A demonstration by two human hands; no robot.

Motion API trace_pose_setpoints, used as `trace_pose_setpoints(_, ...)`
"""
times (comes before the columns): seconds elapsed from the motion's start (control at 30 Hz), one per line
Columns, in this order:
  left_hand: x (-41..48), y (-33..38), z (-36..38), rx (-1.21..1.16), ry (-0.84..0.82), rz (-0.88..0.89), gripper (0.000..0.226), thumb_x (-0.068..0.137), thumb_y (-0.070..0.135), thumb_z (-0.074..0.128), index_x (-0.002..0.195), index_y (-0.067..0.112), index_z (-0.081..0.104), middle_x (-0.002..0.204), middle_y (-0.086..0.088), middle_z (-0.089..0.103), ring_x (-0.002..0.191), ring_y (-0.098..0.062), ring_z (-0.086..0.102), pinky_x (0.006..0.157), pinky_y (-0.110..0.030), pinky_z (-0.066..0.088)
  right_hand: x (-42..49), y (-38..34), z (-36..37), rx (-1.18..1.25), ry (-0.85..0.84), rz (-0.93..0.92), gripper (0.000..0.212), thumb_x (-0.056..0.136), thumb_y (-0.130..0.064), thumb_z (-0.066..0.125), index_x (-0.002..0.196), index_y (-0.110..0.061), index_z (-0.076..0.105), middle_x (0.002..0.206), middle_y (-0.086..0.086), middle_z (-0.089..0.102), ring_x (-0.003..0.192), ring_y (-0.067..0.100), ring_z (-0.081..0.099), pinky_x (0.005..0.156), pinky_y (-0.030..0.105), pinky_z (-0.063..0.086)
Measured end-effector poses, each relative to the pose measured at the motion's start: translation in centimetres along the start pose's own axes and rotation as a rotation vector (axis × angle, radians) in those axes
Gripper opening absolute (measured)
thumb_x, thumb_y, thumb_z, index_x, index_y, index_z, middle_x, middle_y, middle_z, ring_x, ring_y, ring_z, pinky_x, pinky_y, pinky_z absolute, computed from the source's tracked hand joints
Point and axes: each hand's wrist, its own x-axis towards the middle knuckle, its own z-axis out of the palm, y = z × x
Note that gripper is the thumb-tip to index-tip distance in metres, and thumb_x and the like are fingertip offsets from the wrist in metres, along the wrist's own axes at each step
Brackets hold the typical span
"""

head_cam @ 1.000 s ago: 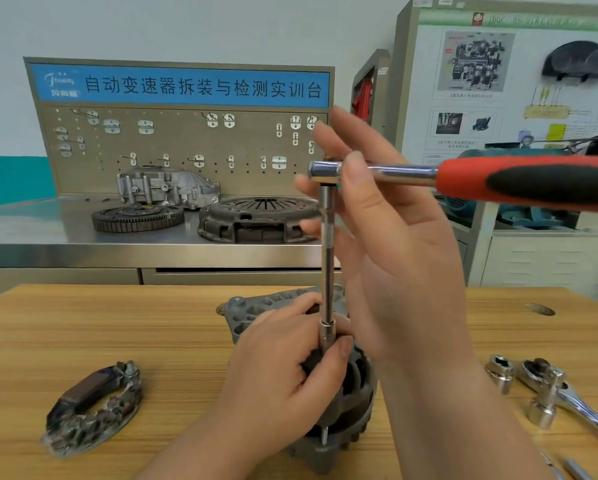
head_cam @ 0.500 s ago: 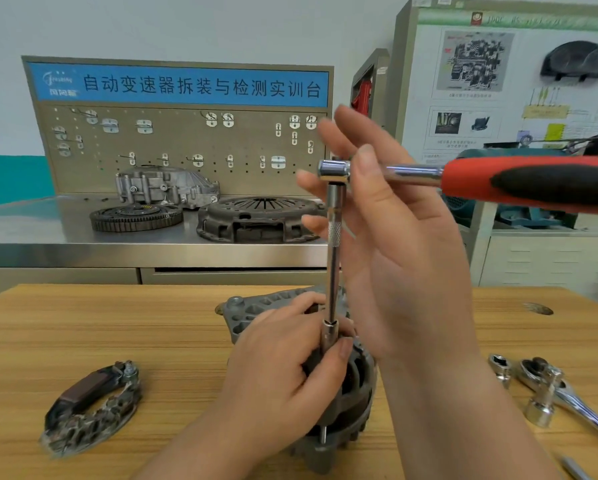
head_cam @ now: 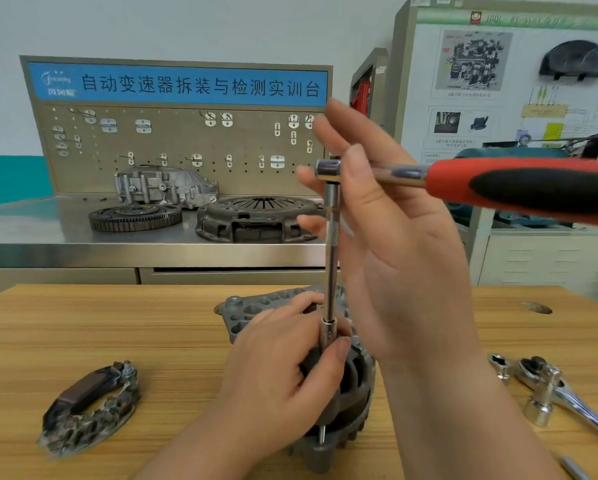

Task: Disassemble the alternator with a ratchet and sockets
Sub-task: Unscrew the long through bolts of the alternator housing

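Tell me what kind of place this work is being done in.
Most likely an automotive training workshop. A pegboard bench carries a blue sign for an automatic transmission teardown and inspection training station, a clutch pressure plate and flywheel sit on it, and wall teaching boards show diagrams.

A pale wall (head_cam: 186,26) with a teal band (head_cam: 10,178) backs a steel bench (head_cam: 48,233), pegboard (head_cam: 173,147) and white display board (head_cam: 498,81).
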Motion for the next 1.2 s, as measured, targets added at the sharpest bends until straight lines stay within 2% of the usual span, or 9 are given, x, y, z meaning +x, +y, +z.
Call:
trace_pose_setpoints(0.1,-0.09,0.00,-0.07,-0.025,-0.004,-0.009,0.030,0.095,0.040,0.038,0.067,0.032,0.033,0.068,0.016,0.042,0.064,-0.001,0.044,0.059,-0.020,0.029,0.08,0.08,0.11,0.140,-0.048,0.097,0.029,0.091,-0.040,0.048,0.115,-0.036,0.062,0.123,-0.009,0.067,0.100,0.021,0.070,0.075,0.028,0.052)
trace_pose_setpoints(0.23,-0.15,-0.06,-0.10,-0.054,-0.015,-0.005,0.031,0.094,0.037,0.039,0.065,0.024,0.039,0.071,0.016,0.044,0.066,-0.003,0.045,0.059,-0.023,0.032,0.28,0.04,-0.19,0.266,-0.054,0.241,0.052,0.081,-0.051,0.040,0.122,-0.023,0.056,0.105,-0.002,0.075,0.085,0.022,0.073,0.070,0.027,0.055)
trace_pose_setpoints(0.4,-0.18,-0.09,0.03,-0.035,-0.001,-0.046,0.025,0.091,0.036,0.043,0.067,0.033,0.037,0.068,0.012,0.047,0.065,-0.007,0.049,0.059,-0.024,0.035,0.10,0.19,-0.02,0.084,-0.023,0.082,0.025,0.092,-0.035,0.051,0.113,-0.031,0.064,0.115,-0.004,0.071,0.091,0.016,0.068,0.072,0.027,0.051)
trace_pose_setpoints(0.47,-0.14,-0.07,0.00,-0.039,0.004,-0.038,0.024,0.092,0.036,0.043,0.069,0.038,0.035,0.068,0.012,0.047,0.065,-0.007,0.049,0.059,-0.024,0.035,0.05,0.15,0.07,0.076,-0.030,0.034,0.027,0.090,-0.028,0.053,0.113,-0.031,0.066,0.123,-0.004,0.068,0.096,0.017,0.066,0.074,0.026,0.049)
trace_pose_setpoints(0.57,-0.12,-0.14,-0.02,-0.061,-0.010,-0.037,0.029,0.093,0.037,0.042,0.066,0.026,0.041,0.068,0.010,0.048,0.065,-0.010,0.050,0.056,-0.031,0.040,0.14,0.10,0.11,0.181,-0.060,0.097,0.028,0.091,-0.035,0.050,0.115,-0.031,0.063,0.125,-0.007,0.067,0.092,0.019,0.070,0.073,0.026,0.052)
trace_pose_setpoints(0.73,-0.24,-0.17,-0.08,-0.066,-0.015,-0.022,0.039,0.095,0.041,0.036,0.066,0.019,0.048,0.069,0.010,0.048,0.066,-0.008,0.049,0.059,-0.027,0.038,0.25,0.11,-0.26,0.272,-0.051,0.233,0.048,0.082,-0.048,0.043,0.118,-0.020,0.059,0.106,-0.001,0.075,0.081,0.021,0.072,0.069,0.027,0.054)
trace_pose_setpoints(0.87,-0.23,-0.31,0.15,-0.035,0.015,-0.043,0.034,0.094,0.037,0.040,0.064,0.022,0.043,0.066,0.010,0.045,0.062,-0.007,0.046,0.056,-0.026,0.037,0.09,0.26,-0.09,0.087,-0.027,0.091,0.025,0.092,-0.036,0.051,0.111,-0.029,0.065,0.111,-0.003,0.073,0.087,0.017,0.069,0.071,0.026,0.052)
trace_pose_setpoints(0.97,-0.22,-0.28,0.16,-0.022,0.009,-0.053,0.033,0.094,0.039,0.040,0.065,0.024,0.044,0.067,0.011,0.046,0.063,-0.007,0.047,0.057,-0.025,0.037,0.02,0.07,-0.07,0.035,-0.029,0.002,0.026,0.089,-0.026,0.054,0.111,-0.029,0.068,0.117,-0.004,0.070,0.094,0.017,0.068,0.076,0.025,0.050)
trace_pose_setpoints(1.2,-0.17,-0.08,-0.07,-0.065,-0.001,-0.023,0.038,0.096,0.045,0.036,0.065,0.025,0.038,0.067,0.014,0.043,0.063,-0.005,0.045,0.058,-0.021,0.032,0.24,0.13,-0.23,0.267,-0.065,0.207,0.045,0.087,-0.047,0.043,0.121,-0.021,0.056,0.109,-0.001,0.074,0.081,0.021,0.072,0.069,0.027,0.054)
